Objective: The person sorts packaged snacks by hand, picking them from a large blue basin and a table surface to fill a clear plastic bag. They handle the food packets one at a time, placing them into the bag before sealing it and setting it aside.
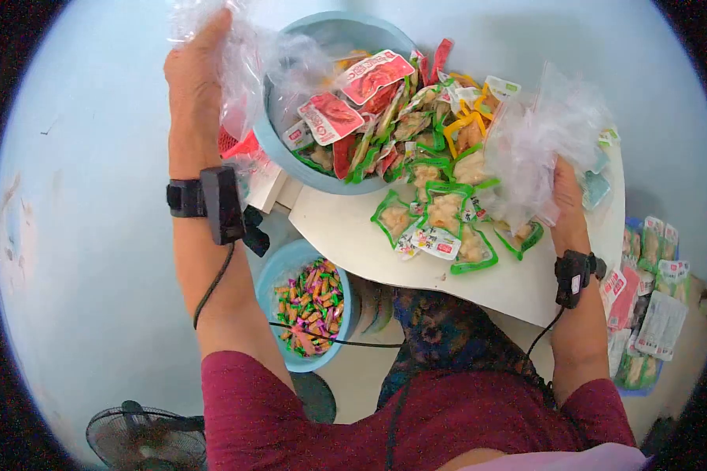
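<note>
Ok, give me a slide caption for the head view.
Left hand and right hand each hold clear plastic beside sealed food packs in a blue basin and on a white table.

You get bright, even light, with a soft, faint shadow beside the table [346, 235]. Pale glare washes the plastic bags [522, 145]; fine print on the packets [445, 210] blurs. Noise-speckled black corners ring your round, wide-lens view.

A maroon short-sleeved top [448, 404], dark patterned trousers [445, 334], and black wrist devices [223, 206] at nine and three o'clock, trailing black cables [212, 286].
</note>
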A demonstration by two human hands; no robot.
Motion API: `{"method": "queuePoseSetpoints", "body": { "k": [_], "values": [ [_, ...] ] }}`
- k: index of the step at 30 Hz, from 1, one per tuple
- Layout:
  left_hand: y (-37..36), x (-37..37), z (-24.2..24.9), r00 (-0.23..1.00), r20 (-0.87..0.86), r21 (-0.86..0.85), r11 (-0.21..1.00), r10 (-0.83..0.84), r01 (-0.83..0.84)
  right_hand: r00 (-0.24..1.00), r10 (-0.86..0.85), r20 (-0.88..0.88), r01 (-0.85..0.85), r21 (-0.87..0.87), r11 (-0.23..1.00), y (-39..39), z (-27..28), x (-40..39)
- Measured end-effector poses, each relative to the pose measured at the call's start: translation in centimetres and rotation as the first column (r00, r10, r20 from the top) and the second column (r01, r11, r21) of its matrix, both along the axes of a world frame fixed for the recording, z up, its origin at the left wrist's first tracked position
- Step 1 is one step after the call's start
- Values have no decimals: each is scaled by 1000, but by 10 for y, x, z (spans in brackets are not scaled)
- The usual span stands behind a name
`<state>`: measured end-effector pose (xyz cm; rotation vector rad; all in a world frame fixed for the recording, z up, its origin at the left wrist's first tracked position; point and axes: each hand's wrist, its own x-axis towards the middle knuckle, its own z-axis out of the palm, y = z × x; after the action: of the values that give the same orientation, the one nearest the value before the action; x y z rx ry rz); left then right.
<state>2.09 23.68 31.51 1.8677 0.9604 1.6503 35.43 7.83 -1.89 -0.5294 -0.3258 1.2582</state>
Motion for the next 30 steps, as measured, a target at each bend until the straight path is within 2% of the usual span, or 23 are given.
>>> {"method": "queuePoseSetpoints", "body": {
  "k": [2,3,6,8,10,12,13,15,16,17,19,22,24,26,29,30],
  "values": [
    [11,-17,12,998,28,110,993,-49,46,998,-7,55,8,-17,1000,2,-5,3],
    [6,-17,17,992,59,168,979,107,-116,995,-21,100,23,-20,1000,6,-18,10],
    [2,-33,20,998,63,354,934,25,-46,989,-33,146,50,-110,993,4,-19,17],
    [5,-48,22,969,-3,413,883,246,-223,996,-12,94,24,-126,992,1,-22,20],
    [4,-66,24,893,-64,535,770,446,-347,999,38,-16,-39,-65,997,5,-38,33],
    [7,-78,23,794,-112,688,623,598,-372,1000,0,-4,0,-75,997,9,-43,36],
    [19,-82,20,728,67,785,414,683,-460,1000,-26,3,27,-83,996,7,-35,31],
    [28,-96,15,625,10,760,400,781,-512,995,-61,77,60,11,998,-8,-7,3],
    [26,-94,14,572,-25,747,396,820,-534,994,-72,84,72,1,997,-10,-4,0],
    [23,-89,4,646,-13,726,451,764,-519,992,-83,90,84,-8,996,-11,-1,-4],
    [38,-97,-4,608,-20,733,425,794,-531,995,-88,52,95,-134,986,-5,-18,17],
    [71,-111,-20,549,-35,706,409,835,-578,996,-62,60,69,-121,990,-4,-32,29],
    [97,-121,-31,529,-25,683,401,848,-611,982,-141,125,140,15,990,-10,-30,13],
    [129,-133,-42,529,4,666,392,849,-634,971,-174,162,163,81,983,-11,-28,9],
    [186,-161,-75,388,-405,580,560,828,-591,976,-143,166,147,-11,989,-12,-29,15],
    [190,-162,-88,441,-481,472,648,758,-598,981,-127,150,142,-96,985,-12,-28,22]
  ]
}}
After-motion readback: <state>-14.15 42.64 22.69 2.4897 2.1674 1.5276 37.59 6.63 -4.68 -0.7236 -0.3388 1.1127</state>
